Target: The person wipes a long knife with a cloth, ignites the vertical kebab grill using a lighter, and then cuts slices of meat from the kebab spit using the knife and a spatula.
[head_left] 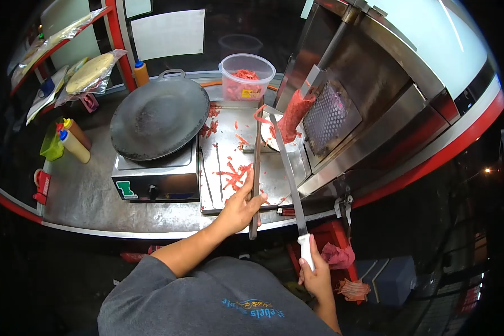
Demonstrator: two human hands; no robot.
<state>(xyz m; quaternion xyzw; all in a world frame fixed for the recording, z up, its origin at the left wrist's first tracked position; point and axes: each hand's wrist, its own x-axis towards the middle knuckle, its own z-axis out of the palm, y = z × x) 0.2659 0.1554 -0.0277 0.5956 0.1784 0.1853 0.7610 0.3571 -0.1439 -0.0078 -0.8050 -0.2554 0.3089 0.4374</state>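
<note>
My left hand (243, 206) is closed around a long, dark metal bar (257, 151), which points away from me over the steel tray (225, 112); its exact kind does not show. My right hand (317, 273) grips the white handle of a long knife (291, 179). The knife's blade reaches up to the red meat (294, 119) on the upright spit, where its tip overlaps the meat's left side; whether they touch I cannot tell. Under the meat sits a round pale plate (269, 136). Red meat strips (235, 176) lie scattered on the tray.
Left of the tray, a dark round griddle (159, 117) rests on a burner (155, 179). Behind stands a clear bucket (247, 78) of red meat. The vertical grill (333, 117) rises at right. Sauce bottles (75, 147) and wrapped flatbreads (91, 74) are at left.
</note>
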